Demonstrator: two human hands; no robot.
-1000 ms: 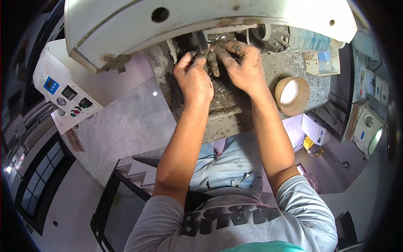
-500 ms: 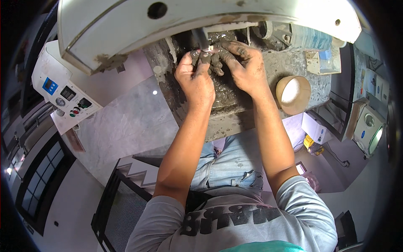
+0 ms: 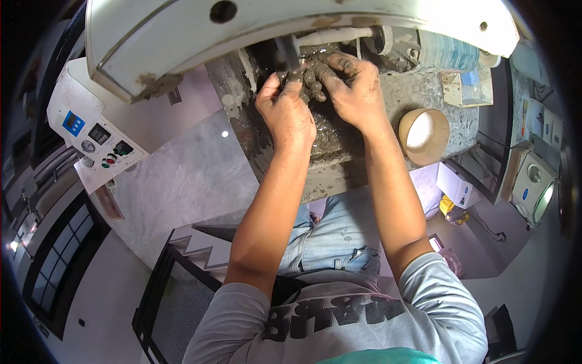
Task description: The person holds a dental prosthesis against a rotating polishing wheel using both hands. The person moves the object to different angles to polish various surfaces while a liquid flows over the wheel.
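Observation:
My left hand [image 3: 287, 115] and my right hand [image 3: 359, 94] meet over a muddy, wet work basin [image 3: 339, 141]. Grey-brown slurry coats the fingers of both. Thumb and fingertips of each hand are pinched together just below a grey metal spindle [image 3: 289, 51], which looks blurred at its end. Whatever small piece sits between the fingertips is hidden by fingers and mud. The spindle's tip is close to the fingertips; I cannot tell whether it touches them.
A pale machine hood [image 3: 303, 19] curves overhead, close above my hands. Right of the basin stand a tan bowl [image 3: 407, 138] with white contents, a small tray [image 3: 479, 94] and a clear bluish bottle [image 3: 445, 51]. A control box [image 3: 97, 133] with buttons is at left.
My left hand has shifted slightly right and down, with its wrist turned a little. The right hand stays nearly in place, fingers slightly moved. More of the spindle shows.

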